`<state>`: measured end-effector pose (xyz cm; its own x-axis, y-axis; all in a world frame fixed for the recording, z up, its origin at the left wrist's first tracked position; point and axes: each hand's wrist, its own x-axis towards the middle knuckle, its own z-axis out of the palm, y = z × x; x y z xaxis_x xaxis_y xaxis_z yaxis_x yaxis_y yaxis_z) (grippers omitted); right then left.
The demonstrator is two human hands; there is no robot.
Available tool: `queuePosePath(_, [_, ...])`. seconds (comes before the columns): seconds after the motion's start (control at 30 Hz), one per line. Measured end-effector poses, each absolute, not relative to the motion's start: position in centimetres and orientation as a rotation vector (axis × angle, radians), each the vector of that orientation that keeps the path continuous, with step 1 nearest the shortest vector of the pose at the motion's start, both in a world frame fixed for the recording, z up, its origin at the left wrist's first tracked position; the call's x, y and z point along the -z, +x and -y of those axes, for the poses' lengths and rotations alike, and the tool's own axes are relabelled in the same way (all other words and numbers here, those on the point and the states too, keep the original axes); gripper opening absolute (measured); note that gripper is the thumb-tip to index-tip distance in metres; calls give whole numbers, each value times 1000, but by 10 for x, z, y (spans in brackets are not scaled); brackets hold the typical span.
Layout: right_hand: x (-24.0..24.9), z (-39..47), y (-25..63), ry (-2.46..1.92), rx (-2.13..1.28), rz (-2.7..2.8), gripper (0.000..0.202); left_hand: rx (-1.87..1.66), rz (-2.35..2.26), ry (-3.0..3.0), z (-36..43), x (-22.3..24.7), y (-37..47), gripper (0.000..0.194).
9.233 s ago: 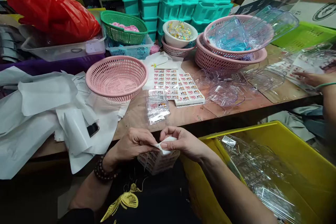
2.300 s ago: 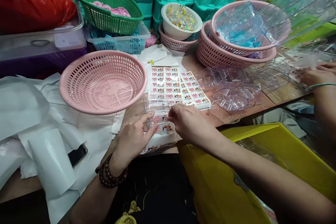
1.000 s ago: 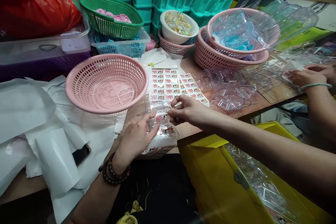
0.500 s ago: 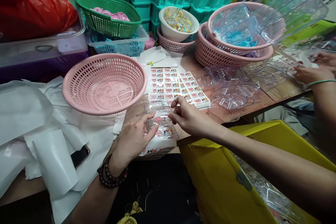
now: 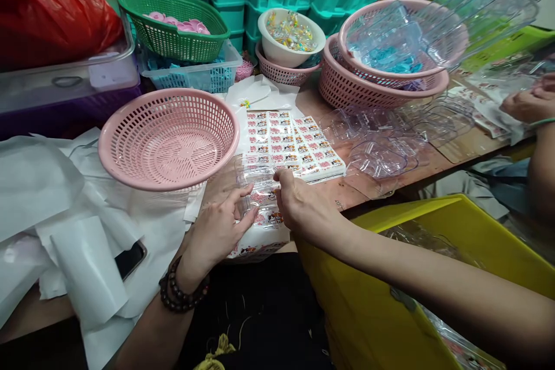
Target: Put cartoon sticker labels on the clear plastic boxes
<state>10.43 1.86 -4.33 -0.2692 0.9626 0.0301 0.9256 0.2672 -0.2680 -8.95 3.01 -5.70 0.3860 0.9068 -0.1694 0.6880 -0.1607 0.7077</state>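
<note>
At the table's [image 5: 338,199] near edge, the open left hand [image 5: 214,228] steadies clear cases [image 5: 263,196]; the right hand [image 5: 303,208], curled, adjoins them, grip hidden. Apparent step: fingertip alignment, calling for light, level contact. Beyond: sticker sheets [image 5: 281,139].

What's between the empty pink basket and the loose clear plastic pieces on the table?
In the head view, printed sheets lie between the pink basket and the clear plastic pieces.

The left hand [image 5: 219,228] and the right hand [image 5: 303,202] have moved from the folded sticker sheet [image 5: 256,244] onto the clear cases [image 5: 259,174], and this sheet now lies at the near side of these cases.
</note>
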Motion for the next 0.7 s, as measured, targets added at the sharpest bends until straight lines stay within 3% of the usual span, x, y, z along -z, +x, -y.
queuePosePath(0.53, [10, -26, 86, -2195, -284, 2593, 33, -403, -1397, 1914, -30, 58, -88, 47])
queuePosePath(0.63, [5, -22, 95, -2302, -139, 2552, 30, -428, -1383, 1926, -29, 58, -88, 49])
queuePosePath(0.7, [7, -16, 101, -2111, 31, 2583, 28, -430, -1378, 1920, -29, 58, -89, 51])
